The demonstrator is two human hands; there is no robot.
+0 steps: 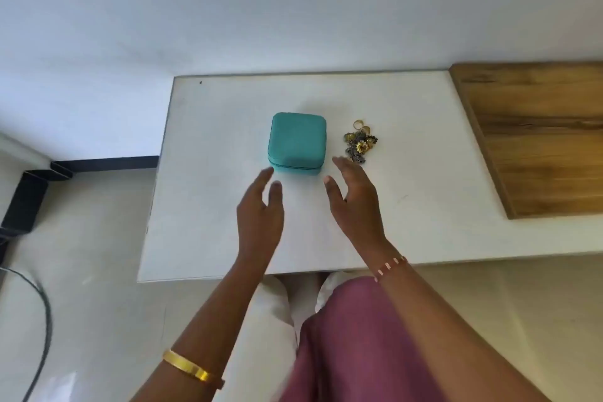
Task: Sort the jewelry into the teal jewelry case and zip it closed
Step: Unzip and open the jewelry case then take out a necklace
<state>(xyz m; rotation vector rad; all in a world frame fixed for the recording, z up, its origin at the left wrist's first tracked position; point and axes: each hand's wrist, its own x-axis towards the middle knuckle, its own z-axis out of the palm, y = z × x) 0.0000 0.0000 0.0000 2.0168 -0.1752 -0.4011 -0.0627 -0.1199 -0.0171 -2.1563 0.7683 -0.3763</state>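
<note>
A square teal jewelry case (297, 140) lies shut on the white table (208, 206), its zip seam running along the front edge. To its right a small heap of jewelry (359, 142) rests on the table, gold rings at the top and flower-shaped pieces below. My left hand (259, 209) hovers just in front of the case's left corner, fingers straight and empty. My right hand (354, 199) is in front of the case's right corner, fingers spread and empty, its fingertips close to the heap.
A wooden board (538, 140) covers the table's right end. The table's left edge drops to the floor, where a black frame (29, 202) and a dark cable (42, 320) lie. A white wall stands behind the table.
</note>
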